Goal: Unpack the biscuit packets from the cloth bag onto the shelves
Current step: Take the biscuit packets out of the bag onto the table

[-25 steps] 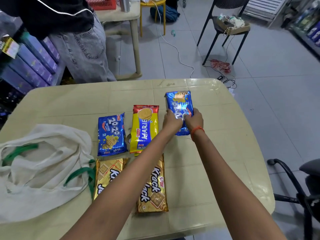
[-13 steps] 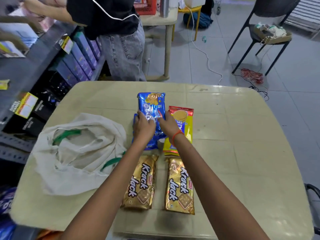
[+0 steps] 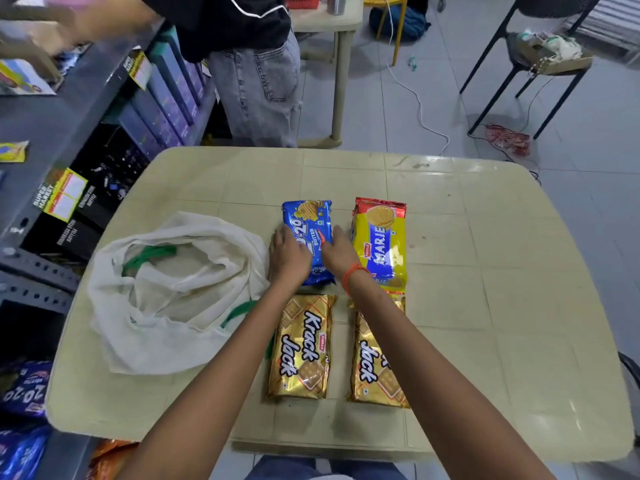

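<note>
Shelves [image 3: 69, 109] run down the far left, stocked with dark boxes and yellow price tags, and blue biscuit packs show on a lower shelf near the bottom corner. Beside them, on the left part of the counter [image 3: 502, 306], lies the cloth bag [image 3: 173, 289], crumpled and gaping, with its green handles showing. Just to its right, the left hand [image 3: 287, 258] grips the left long edge of a blue packet [image 3: 308, 233], and the right hand [image 3: 341, 252], with an orange thread at the wrist, grips the right long edge, so the two hands clamp the packet between them, thumbs on top. The blue packet lies lengthwise at the middle of the counter, and the end of another blue pack shows beneath it near the wrists. Touching the right hand's outer side is a yellow packet [image 3: 381, 244]. Nearer the person, under the forearms, two gold packets [image 3: 301, 348] lie side by side, slightly apart. Beyond the counter stands another person [image 3: 256, 81] in grey jeans, and a black chair [image 3: 519, 64] stands at the far right.
</note>
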Demonstrator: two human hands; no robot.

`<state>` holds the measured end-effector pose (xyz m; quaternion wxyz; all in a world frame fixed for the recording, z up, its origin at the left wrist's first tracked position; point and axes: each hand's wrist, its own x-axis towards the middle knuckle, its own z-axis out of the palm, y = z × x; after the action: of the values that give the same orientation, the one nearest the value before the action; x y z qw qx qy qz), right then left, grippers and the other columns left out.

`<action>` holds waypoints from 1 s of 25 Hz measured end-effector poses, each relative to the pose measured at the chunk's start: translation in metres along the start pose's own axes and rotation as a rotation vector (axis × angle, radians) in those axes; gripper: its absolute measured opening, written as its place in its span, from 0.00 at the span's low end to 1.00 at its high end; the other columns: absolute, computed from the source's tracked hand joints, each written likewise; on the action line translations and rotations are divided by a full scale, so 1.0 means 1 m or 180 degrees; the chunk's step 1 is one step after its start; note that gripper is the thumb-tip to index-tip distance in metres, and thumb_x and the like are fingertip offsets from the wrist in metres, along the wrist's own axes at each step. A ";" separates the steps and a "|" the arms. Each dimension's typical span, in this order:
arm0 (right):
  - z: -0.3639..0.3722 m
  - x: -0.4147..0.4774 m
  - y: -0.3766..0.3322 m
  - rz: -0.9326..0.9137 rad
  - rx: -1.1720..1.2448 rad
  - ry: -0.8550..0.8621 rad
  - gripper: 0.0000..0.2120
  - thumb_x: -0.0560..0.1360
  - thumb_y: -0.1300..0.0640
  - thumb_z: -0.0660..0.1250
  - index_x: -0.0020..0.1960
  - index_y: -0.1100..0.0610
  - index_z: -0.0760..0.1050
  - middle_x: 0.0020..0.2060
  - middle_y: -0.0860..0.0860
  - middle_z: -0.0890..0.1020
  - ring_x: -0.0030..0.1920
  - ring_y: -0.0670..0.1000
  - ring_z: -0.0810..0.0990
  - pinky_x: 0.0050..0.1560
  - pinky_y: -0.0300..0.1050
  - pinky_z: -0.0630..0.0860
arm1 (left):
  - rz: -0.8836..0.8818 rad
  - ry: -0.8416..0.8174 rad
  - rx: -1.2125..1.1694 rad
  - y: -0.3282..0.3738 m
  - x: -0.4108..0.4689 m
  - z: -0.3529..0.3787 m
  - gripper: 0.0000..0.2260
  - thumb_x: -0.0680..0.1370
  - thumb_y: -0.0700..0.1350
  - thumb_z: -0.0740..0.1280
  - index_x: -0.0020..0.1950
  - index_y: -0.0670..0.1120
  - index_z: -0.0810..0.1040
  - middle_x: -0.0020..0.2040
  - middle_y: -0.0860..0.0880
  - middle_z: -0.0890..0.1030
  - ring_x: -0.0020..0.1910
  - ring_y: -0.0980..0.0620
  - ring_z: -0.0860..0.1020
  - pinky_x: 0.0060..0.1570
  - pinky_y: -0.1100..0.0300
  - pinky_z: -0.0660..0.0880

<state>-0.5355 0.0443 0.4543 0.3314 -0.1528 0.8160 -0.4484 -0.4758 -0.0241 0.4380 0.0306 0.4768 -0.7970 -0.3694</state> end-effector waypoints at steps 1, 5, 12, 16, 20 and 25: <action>-0.008 -0.008 -0.003 -0.0188 -0.0009 0.0091 0.11 0.76 0.68 0.55 0.57 0.65 0.69 0.52 0.58 0.81 0.54 0.59 0.78 0.55 0.50 0.74 | 0.0180 0.0225 -0.0009 0.005 -0.011 0.001 0.21 0.78 0.39 0.57 0.71 0.36 0.64 0.70 0.38 0.68 0.69 0.38 0.66 0.68 0.49 0.63; -0.053 -0.045 0.016 -0.0480 0.0032 0.0958 0.14 0.77 0.64 0.59 0.59 0.64 0.77 0.56 0.60 0.83 0.57 0.56 0.79 0.57 0.42 0.73 | 0.0447 0.0237 -0.0186 0.011 -0.070 0.026 0.09 0.78 0.45 0.59 0.47 0.45 0.78 0.44 0.46 0.81 0.49 0.42 0.77 0.42 0.55 0.71; -0.052 -0.103 0.138 0.1353 0.0052 0.1267 0.18 0.77 0.64 0.58 0.65 0.69 0.70 0.64 0.66 0.73 0.66 0.63 0.70 0.68 0.53 0.67 | -0.0428 -0.1722 0.0457 -0.009 -0.136 0.095 0.18 0.76 0.49 0.63 0.63 0.42 0.74 0.60 0.42 0.79 0.59 0.40 0.77 0.57 0.53 0.75; -0.031 -0.122 0.149 0.1628 0.0358 0.0952 0.16 0.76 0.64 0.58 0.62 0.70 0.70 0.61 0.67 0.73 0.61 0.65 0.74 0.63 0.57 0.72 | -0.0365 -0.1585 0.0109 -0.010 -0.149 0.094 0.17 0.74 0.49 0.65 0.62 0.46 0.76 0.59 0.43 0.81 0.56 0.42 0.79 0.55 0.54 0.77; -0.012 -0.134 0.132 0.1324 0.0775 0.0867 0.15 0.76 0.65 0.58 0.61 0.68 0.70 0.61 0.65 0.74 0.59 0.64 0.75 0.61 0.56 0.74 | -0.0031 -0.1190 0.0516 -0.024 -0.149 0.059 0.12 0.75 0.53 0.64 0.51 0.47 0.76 0.49 0.46 0.80 0.48 0.43 0.78 0.44 0.58 0.71; 0.027 -0.130 0.097 0.1041 0.0767 0.0375 0.17 0.76 0.65 0.57 0.63 0.66 0.70 0.62 0.63 0.74 0.61 0.63 0.75 0.63 0.57 0.73 | -0.0229 -0.0758 0.0492 -0.050 -0.130 0.015 0.12 0.75 0.53 0.64 0.50 0.45 0.77 0.49 0.45 0.80 0.45 0.45 0.76 0.43 0.60 0.68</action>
<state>-0.4172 0.1514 0.4151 0.3674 0.0490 0.7883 -0.4912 -0.3746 0.0725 0.4360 -0.1142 0.4589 -0.8034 -0.3618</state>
